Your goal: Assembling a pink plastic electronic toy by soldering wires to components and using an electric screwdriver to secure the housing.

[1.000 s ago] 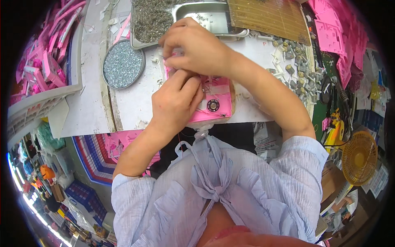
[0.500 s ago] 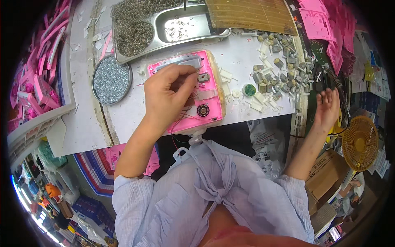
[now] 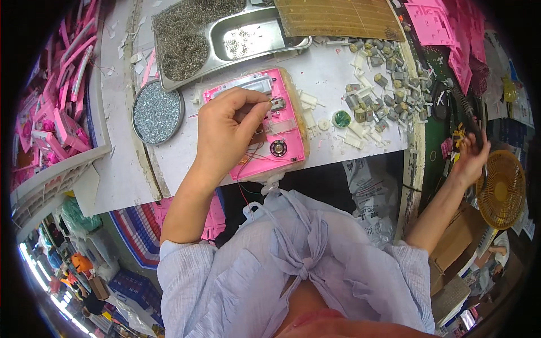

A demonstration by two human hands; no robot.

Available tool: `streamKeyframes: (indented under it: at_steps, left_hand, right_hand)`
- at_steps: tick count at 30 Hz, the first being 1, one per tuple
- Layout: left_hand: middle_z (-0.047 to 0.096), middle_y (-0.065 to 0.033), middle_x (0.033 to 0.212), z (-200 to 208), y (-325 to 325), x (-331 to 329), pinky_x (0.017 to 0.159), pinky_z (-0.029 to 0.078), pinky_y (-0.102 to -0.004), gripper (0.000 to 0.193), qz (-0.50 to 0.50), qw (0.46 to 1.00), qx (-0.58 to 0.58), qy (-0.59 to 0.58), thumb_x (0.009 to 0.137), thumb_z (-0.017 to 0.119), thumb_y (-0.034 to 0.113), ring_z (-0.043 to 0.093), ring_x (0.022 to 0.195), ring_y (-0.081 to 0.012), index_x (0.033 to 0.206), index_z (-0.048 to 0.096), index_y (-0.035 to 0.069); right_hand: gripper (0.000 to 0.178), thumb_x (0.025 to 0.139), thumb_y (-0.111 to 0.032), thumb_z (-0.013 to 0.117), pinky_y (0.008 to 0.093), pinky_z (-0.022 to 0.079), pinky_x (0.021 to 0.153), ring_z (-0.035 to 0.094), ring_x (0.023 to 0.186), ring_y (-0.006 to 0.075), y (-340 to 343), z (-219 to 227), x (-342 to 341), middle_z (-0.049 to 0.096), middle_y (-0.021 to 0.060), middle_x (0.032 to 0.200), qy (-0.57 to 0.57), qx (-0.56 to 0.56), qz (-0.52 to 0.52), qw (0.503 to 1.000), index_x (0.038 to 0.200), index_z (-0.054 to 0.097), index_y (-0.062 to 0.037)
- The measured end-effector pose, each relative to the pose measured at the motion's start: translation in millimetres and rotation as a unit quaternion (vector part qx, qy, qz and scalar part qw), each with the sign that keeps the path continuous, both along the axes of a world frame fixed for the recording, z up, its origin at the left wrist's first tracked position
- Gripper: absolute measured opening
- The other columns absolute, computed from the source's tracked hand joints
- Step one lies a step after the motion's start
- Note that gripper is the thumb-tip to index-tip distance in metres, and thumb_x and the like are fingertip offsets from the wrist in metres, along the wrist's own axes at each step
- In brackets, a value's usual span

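Note:
My left hand (image 3: 228, 132) is over a pink plastic casing (image 3: 270, 163). Its thumb and forefinger are pinched together beside a small silver metal part (image 3: 277, 105); whatever lies between the fingertips is too small to make out. A round black speaker (image 3: 278, 148) and thin wires show in the casing, which rests on a plastic-wrapped pad (image 3: 305, 121). Far to the right, my right hand (image 3: 470, 160) has its fingers closed around a slim dark tool (image 3: 478, 137) hanging from a coiled black cord (image 3: 465, 104).
A round dish of small silver screws (image 3: 158, 112) stands left of the casing. Behind are a metal tray of springs (image 3: 217, 65) and a brown board (image 3: 338, 21). Several small motors (image 3: 380, 80) lie loose at right. A crate (image 3: 84, 158) holds pink parts; a yellow fan (image 3: 501, 188) stands at right.
My right hand has moved outward to the right and closed around the slim dark tool; before, it was open. My left hand keeps its pinch at the same spot on the casing.

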State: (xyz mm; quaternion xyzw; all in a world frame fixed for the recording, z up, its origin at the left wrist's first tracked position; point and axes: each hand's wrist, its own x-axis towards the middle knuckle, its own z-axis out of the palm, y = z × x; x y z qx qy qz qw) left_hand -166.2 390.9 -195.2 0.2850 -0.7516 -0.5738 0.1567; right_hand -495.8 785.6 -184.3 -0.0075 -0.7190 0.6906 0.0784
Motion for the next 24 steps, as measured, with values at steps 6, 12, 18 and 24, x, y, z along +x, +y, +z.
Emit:
streamKeyframes:
  at_steps: [6, 12, 18, 24]
  left_hand:
    - [0.070, -0.0043, 0.079, -13.5, 2.2, 3.2, 0.057, 0.053, -0.0238, 0.007, 0.002, 1.000, -0.017, 0.012, 0.090, 0.074, 0.003, 0.066, 0.067, -0.0080, 0.095, 0.073, -0.002]
    - [0.070, -0.0067, 0.077, -15.5, 3.1, -2.3, 0.055, 0.055, -0.0252, 0.008, -0.011, 0.999, -0.036, 0.019, 0.090, 0.075, 0.003, 0.069, 0.065, -0.0103, 0.094, 0.073, -0.003]
    - [0.069, -0.0071, 0.080, -24.1, 0.2, 0.4, 0.055, 0.054, -0.0252, 0.008, -0.011, 0.998, -0.049, 0.042, 0.089, 0.075, 0.003, 0.070, 0.063, -0.0118, 0.094, 0.072, -0.002]
    - [0.069, -0.0085, 0.080, -22.9, -1.1, 1.5, 0.057, 0.053, -0.0280, 0.008, -0.033, 0.995, -0.081, 0.040, 0.087, 0.075, 0.003, 0.069, 0.063, -0.0148, 0.094, 0.073, 0.000]
  right_hand:
    - [0.042, 0.096, 0.001, 0.059, 0.0294, 0.054, 0.076, 0.063, 0.086, 0.0149, -48.0, 0.8, 111.6, 0.067, 0.0105, 0.101, 0.107, -0.038, 0.099, 0.989, 0.138, 0.055, 0.0033]
    - [0.065, 0.082, 0.002, 0.078, 0.0289, 0.054, 0.089, 0.065, 0.100, 0.0145, -218.0, -29.5, 179.0, 0.066, 0.0082, 0.115, 0.016, -0.008, 0.463, 0.886, 0.142, 0.056, -0.0051]
    - [0.061, 0.083, 0.005, 0.075, 0.0272, 0.054, 0.084, 0.065, 0.094, 0.0130, -272.9, -36.8, 187.0, 0.064, 0.0067, 0.110, 0.025, -0.005, 0.536, 0.844, 0.140, 0.057, -0.0052]
    - [0.056, 0.084, 0.006, 0.071, 0.0256, 0.053, 0.080, 0.063, 0.091, 0.0104, -277.6, -39.8, 187.6, 0.065, 0.0040, 0.102, -0.020, -0.029, 0.533, 0.846, 0.137, 0.060, -0.0065]
